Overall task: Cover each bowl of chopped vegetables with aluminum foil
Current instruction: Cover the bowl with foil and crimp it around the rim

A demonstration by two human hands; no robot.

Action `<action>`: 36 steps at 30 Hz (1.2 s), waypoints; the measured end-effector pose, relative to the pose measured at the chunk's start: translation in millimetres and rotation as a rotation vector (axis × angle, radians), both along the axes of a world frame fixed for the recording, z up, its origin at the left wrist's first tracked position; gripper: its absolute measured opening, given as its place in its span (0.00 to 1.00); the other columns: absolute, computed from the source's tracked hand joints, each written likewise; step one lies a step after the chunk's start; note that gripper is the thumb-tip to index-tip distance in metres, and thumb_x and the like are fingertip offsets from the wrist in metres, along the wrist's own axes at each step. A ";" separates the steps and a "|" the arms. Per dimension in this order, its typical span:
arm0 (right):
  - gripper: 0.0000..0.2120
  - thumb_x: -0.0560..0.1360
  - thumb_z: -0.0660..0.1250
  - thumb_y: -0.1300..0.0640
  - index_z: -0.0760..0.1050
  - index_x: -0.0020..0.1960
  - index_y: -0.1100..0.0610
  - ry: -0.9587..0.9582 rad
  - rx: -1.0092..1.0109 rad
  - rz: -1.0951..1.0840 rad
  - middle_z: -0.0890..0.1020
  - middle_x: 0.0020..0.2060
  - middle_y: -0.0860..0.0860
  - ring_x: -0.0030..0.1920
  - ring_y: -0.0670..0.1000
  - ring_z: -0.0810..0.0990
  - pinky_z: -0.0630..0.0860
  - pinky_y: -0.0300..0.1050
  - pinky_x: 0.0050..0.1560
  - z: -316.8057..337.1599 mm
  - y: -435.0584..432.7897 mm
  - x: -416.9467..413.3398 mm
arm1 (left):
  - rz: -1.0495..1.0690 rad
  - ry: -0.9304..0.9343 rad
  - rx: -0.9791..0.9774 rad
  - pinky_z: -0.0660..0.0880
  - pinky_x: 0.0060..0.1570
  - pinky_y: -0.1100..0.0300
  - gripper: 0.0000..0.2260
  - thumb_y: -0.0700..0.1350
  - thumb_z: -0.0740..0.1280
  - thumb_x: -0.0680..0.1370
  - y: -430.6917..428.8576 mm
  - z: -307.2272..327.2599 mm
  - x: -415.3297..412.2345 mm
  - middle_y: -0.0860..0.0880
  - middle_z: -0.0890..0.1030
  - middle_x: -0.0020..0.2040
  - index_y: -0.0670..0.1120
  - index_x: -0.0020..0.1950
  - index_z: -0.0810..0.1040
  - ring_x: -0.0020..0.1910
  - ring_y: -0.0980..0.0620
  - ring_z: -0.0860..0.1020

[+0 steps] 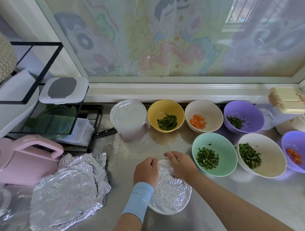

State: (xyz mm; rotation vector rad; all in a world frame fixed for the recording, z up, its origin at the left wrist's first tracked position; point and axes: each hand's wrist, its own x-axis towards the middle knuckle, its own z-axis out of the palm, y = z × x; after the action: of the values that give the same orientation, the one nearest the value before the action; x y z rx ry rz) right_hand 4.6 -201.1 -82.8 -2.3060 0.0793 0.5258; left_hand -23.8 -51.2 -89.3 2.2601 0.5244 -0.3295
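A foil-covered bowl [171,193] sits in front of me on the steel counter. My left hand [145,169] and my right hand [182,163] curl over its far rim and press the foil edge down. Another foil-covered bowl [128,114] stands at the back left. Open bowls hold chopped vegetables: a yellow bowl [165,115] with greens, a white bowl [203,115] with carrot, a purple bowl [243,118] with greens, a mint bowl [214,153] and a white bowl [261,154] with greens, and a purple bowl [300,151] with carrot. Loose foil sheets [67,192] lie at the left.
A pink lidded container [22,159] stands left of the foil sheets. Behind it, a black wire rack [64,119] holds boxes and greens, with a knife [103,132] beside it. A cream box [287,100] sits at the back right. A window runs along the counter's back.
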 end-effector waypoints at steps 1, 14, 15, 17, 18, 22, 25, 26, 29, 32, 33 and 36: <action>0.14 0.81 0.57 0.48 0.81 0.56 0.48 -0.062 -0.018 -0.030 0.84 0.49 0.43 0.49 0.46 0.80 0.75 0.43 0.50 2.8 -1.4 -2.3 | -0.014 -0.015 -0.001 0.76 0.42 0.57 0.13 0.49 0.59 0.80 1.5 0.3 0.5 0.53 0.81 0.36 0.50 0.42 0.81 0.37 0.52 0.78; 0.24 0.81 0.55 0.45 0.79 0.35 0.55 0.000 -0.011 -0.220 0.78 0.26 0.49 0.32 0.50 0.77 0.72 0.46 0.36 -0.6 3.6 -17.0 | -0.048 -0.018 -0.150 0.74 0.36 0.58 0.13 0.52 0.60 0.79 0.9 1.2 4.2 0.52 0.79 0.30 0.53 0.42 0.83 0.32 0.53 0.77; 0.24 0.81 0.56 0.45 0.80 0.35 0.55 0.012 -0.003 -0.213 0.78 0.26 0.49 0.32 0.51 0.77 0.71 0.46 0.36 -1.5 3.0 -15.8 | -0.039 -0.016 -0.124 0.75 0.37 0.56 0.15 0.52 0.60 0.80 0.3 -0.1 4.4 0.49 0.79 0.30 0.50 0.41 0.83 0.33 0.50 0.77; 0.25 0.82 0.55 0.45 0.79 0.35 0.57 0.036 0.027 -0.185 0.78 0.27 0.50 0.32 0.51 0.76 0.71 0.47 0.37 -1.7 2.5 -12.5 | -0.005 -0.013 -0.093 0.75 0.38 0.54 0.18 0.53 0.59 0.80 -1.1 -0.8 2.5 0.48 0.78 0.29 0.46 0.38 0.81 0.32 0.47 0.76; 0.26 0.82 0.55 0.45 0.80 0.35 0.58 0.047 0.029 -0.157 0.79 0.28 0.51 0.33 0.52 0.77 0.71 0.48 0.38 -1.5 2.8 -10.0 | 0.018 -0.014 -0.086 0.74 0.37 0.53 0.19 0.53 0.59 0.80 -1.9 0.8 0.7 0.48 0.75 0.27 0.45 0.35 0.79 0.30 0.47 0.74; 0.20 0.82 0.54 0.45 0.84 0.52 0.52 0.025 -0.066 0.008 0.85 0.40 0.49 0.43 0.50 0.82 0.75 0.44 0.44 -1.8 1.6 -5.2 | 0.007 0.011 -0.010 0.73 0.38 0.54 0.21 0.52 0.58 0.81 -1.7 4.6 -4.7 0.51 0.72 0.26 0.47 0.29 0.70 0.31 0.48 0.71; 0.13 0.80 0.60 0.47 0.79 0.59 0.45 -0.121 -0.034 -0.003 0.83 0.50 0.40 0.49 0.42 0.81 0.76 0.41 0.51 -0.1 0.6 -14.7 | -0.063 -0.025 -0.025 0.75 0.44 0.58 0.13 0.51 0.59 0.81 0.4 2.5 -3.8 0.54 0.82 0.39 0.53 0.43 0.82 0.40 0.52 0.79; 0.12 0.79 0.61 0.48 0.79 0.59 0.43 -0.136 -0.016 -0.004 0.83 0.48 0.38 0.47 0.41 0.80 0.77 0.41 0.50 -1.0 0.6 -18.3 | -0.065 -0.056 -0.081 0.76 0.46 0.61 0.10 0.50 0.61 0.81 0.8 2.1 -3.1 0.56 0.83 0.43 0.54 0.48 0.83 0.44 0.55 0.80; 0.08 0.78 0.63 0.47 0.80 0.53 0.43 -0.107 0.013 0.004 0.82 0.37 0.39 0.39 0.41 0.79 0.76 0.41 0.43 -4.0 0.9 -22.6 | -0.077 -0.079 -0.206 0.70 0.42 0.74 0.05 0.49 0.66 0.79 2.1 3.1 -2.4 0.60 0.82 0.42 0.55 0.47 0.82 0.43 0.63 0.78; 0.08 0.78 0.64 0.49 0.82 0.50 0.45 -0.112 0.030 -0.003 0.81 0.32 0.41 0.36 0.44 0.79 0.75 0.43 0.40 -8.3 0.0 -17.2 | -0.055 -0.066 -0.220 0.67 0.36 0.76 0.06 0.50 0.67 0.78 4.5 3.1 -1.3 0.61 0.81 0.37 0.53 0.44 0.84 0.39 0.65 0.77; 0.09 0.78 0.64 0.49 0.83 0.49 0.46 -0.108 0.024 -0.002 0.80 0.30 0.42 0.36 0.44 0.79 0.75 0.43 0.40 -9.2 0.3 -15.9 | -0.046 -0.052 -0.214 0.67 0.34 0.75 0.08 0.51 0.67 0.78 5.1 3.1 -0.5 0.60 0.80 0.35 0.51 0.44 0.84 0.37 0.64 0.77; 0.09 0.78 0.64 0.49 0.83 0.48 0.47 -0.106 0.015 0.007 0.78 0.27 0.42 0.33 0.44 0.77 0.73 0.41 0.37 -11.3 1.0 -14.0 | -0.033 -0.031 -0.232 0.69 0.36 0.72 0.08 0.50 0.67 0.77 5.6 1.5 0.2 0.60 0.81 0.36 0.51 0.45 0.85 0.38 0.62 0.78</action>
State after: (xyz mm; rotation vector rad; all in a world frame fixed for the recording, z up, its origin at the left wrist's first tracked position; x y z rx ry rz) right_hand -9.4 -200.1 -94.1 -2.3162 0.0159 0.4055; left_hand -23.7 -45.6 -87.8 2.0479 0.4111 -0.3531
